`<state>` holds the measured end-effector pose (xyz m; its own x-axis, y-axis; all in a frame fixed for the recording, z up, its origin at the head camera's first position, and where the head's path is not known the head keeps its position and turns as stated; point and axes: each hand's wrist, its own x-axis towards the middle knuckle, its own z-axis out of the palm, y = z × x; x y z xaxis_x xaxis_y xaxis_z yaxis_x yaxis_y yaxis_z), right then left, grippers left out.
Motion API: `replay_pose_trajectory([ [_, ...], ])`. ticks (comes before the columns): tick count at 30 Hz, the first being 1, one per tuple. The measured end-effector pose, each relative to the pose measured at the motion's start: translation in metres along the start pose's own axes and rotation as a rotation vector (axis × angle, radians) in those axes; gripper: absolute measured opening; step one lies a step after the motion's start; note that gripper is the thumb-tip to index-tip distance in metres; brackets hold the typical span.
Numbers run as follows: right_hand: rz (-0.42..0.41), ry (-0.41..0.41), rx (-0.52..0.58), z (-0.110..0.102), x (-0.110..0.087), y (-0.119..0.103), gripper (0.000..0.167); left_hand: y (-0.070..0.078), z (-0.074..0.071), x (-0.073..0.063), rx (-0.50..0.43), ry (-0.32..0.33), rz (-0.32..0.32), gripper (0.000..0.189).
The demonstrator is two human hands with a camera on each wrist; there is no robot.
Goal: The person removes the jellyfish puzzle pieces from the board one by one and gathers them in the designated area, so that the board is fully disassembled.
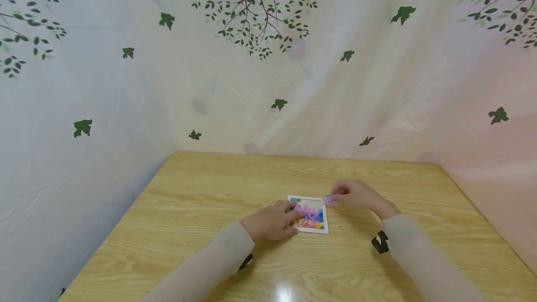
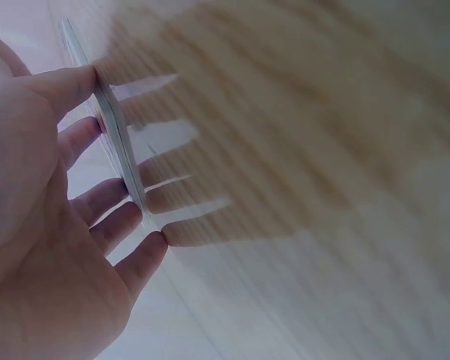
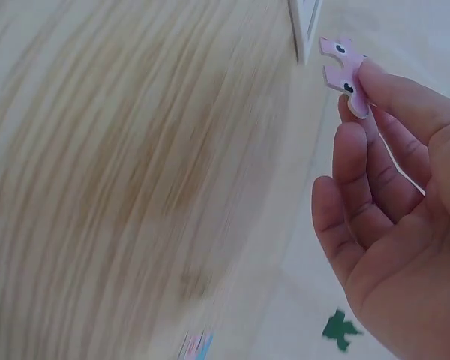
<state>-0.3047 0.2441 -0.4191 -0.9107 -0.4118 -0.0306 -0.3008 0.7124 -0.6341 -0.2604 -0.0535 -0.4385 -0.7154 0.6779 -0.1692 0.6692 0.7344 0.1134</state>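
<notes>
A jigsaw puzzle in a white frame (image 1: 326, 220) lies on the table, its lower part filled with pink, blue and yellow pieces and a pale bare patch near the top. My left hand (image 1: 272, 221) rests over its left side with fingers spread; in the left wrist view, fingertips (image 2: 156, 244) meet the frame's edge. Between thumb and fingers, my right hand (image 1: 354, 195) pinches a pink puzzle piece (image 3: 343, 64) with dark eye-like spots. That piece is held up at the frame's upper right corner.
The wooden table (image 1: 201, 185) has a pale curtain (image 1: 235, 83) with printed leaves behind it and at both sides. A small multicoloured thing (image 3: 196, 345) shows at the lower edge of the right wrist view. Each wrist wears a dark device.
</notes>
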Motion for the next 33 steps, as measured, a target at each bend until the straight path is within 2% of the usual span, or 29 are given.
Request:
replay_pose_trajectory([
  [7,0.073,-0.016,0.002,-0.022,-0.02,0.026,0.021,0.001,-0.001,-0.002,-0.002,0.002,-0.002,0.057],
  [16,0.048,-0.037,0.044,-0.044,-0.036,0.053,0.019,0.002,-0.003,-0.003,-0.007,0.008,0.004,0.057],
  [23,0.013,-0.027,-0.028,-0.045,-0.037,0.068,0.018,0.0,-0.003,-0.003,0.005,0.019,0.02,0.057],
  [30,0.057,-0.058,0.06,-0.041,-0.038,0.072,0.018,0.001,-0.003,-0.003,-0.012,0.01,0.012,0.057],
  [33,0.049,-0.069,0.062,-0.04,-0.04,0.07,0.019,0.001,-0.003,-0.003,-0.017,0.01,0.012,0.057],
])
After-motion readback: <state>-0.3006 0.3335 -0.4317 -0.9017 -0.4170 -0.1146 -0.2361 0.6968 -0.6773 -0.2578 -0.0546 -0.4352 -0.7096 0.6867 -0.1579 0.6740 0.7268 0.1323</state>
